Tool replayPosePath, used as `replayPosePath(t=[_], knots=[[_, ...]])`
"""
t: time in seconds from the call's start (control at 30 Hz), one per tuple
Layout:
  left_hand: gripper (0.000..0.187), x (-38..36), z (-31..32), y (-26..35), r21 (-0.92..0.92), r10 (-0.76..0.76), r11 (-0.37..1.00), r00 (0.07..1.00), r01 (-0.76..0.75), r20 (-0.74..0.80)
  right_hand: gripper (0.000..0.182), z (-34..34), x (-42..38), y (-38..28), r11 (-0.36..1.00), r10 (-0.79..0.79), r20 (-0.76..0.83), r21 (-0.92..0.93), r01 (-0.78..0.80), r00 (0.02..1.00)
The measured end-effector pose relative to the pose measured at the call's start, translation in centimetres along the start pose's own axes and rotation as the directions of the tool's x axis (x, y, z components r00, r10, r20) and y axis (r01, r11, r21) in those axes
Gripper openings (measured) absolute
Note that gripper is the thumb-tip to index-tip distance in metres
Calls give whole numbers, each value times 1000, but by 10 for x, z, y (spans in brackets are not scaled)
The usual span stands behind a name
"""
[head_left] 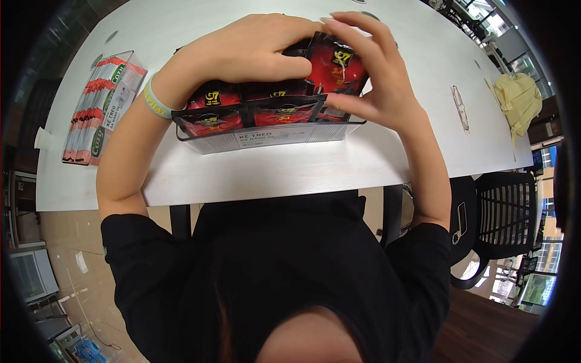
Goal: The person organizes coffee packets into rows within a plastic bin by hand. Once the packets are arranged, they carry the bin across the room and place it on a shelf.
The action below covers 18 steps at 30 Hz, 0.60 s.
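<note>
A clear plastic bin [284, 137] with a white label stands near the table's front edge, filled with red and black G7 sachets [278, 113]. My left hand [257, 51] reaches over the top of the bin, its thumb stretched over the sachets and its other fingertips partly hidden at the back. At the bin's right end, my right hand [381, 75] has its thumb and fingers around a G7 sachet [339, 65] that stands tilted above the others. A light wristband [155, 97] is on my left wrist.
On the white table [254, 178], a second clear bin [134, 72] at the left holds red and white sticks [94, 109]. Glasses [460, 109] lie at the right, near a pale yellow cloth bag [517, 100]. A black chair [505, 212] stands right of the table.
</note>
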<state>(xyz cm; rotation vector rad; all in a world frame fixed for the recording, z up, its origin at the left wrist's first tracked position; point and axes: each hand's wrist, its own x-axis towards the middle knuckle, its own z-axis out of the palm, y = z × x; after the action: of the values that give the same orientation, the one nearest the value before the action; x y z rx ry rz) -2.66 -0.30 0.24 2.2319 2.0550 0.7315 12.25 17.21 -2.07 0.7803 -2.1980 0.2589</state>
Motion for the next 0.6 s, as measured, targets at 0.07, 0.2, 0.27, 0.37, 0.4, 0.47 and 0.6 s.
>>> replayPosePath(t=[0.07,0.2,0.27,0.37,0.4,0.47,0.6], knots=[[56,1,5,-6,-10,43,999,998,-44,-39,94,-2,-3,-1,998,46,32,-38,-45,998],[63,4,6,-2,-87,-29,996,998,25,-48,99,-10,-2,-9,986,136,190,-120,-114,972],[68,4,8,-2,-59,-18,998,998,15,-54,99,-11,-3,-8,984,131,205,-149,-102,970],[74,4,7,-2,-2,-45,999,999,45,-28,98,-9,-6,-5,985,147,223,-116,-124,964],[75,4,6,-1,31,-82,996,997,82,0,97,-8,-7,-2,986,164,226,-56,-155,960],[76,4,8,-2,37,-55,998,998,56,-26,94,-9,-10,8,979,162,198,88,-182,967],[79,5,17,-12,118,39,993,991,-24,-125,99,-17,-12,8,912,254,243,262,-316,936]])
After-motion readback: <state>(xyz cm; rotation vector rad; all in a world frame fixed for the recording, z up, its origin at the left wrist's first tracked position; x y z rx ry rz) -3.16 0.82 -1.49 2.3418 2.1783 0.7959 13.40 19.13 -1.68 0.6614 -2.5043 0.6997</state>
